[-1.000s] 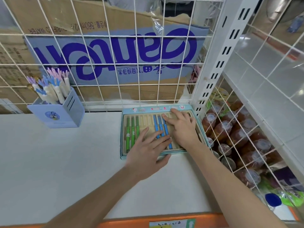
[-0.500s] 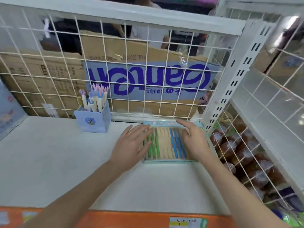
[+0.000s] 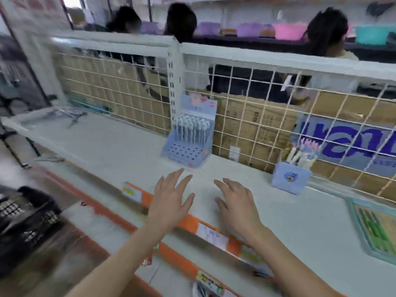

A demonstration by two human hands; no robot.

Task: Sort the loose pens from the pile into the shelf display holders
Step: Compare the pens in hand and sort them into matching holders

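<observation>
The white shelf (image 3: 111, 146) runs the length of the view, backed by a wire grid panel (image 3: 246, 116) that keeps stock from sliding off the rear; brown cardboard cartons (image 3: 252, 125) are stacked behind the wire, probably as reserve goods. Orange price strips (image 3: 188, 224) line the front edge so that labels face a shopper.

Against the grid stands a blue tiered pen display holder (image 3: 188, 144), its back rows filled with upright pens (image 3: 190, 129) and its front rows of holes vacant, so it looks like a fair place for loose pens to go. To its right, also near the grid, a small blue pen cup (image 3: 291, 177) holds a bunch of pastel-capped pens (image 3: 304, 151) leaning outward. At the far right edge a flat teal tray (image 3: 364, 230) lies on the shelf with green pens (image 3: 372, 226) laid side by side in it; this seems to be the source of loose pens, well apart from both hands.

The left hand (image 3: 171, 202) and right hand (image 3: 237, 204) hover over bare shelf in front of the tiered holder, fingers spread and straight, each grip released and carrying nothing. Motion blur makes it unclear whether they touch the surface. Judging by this, no pen is in transit.
</observation>
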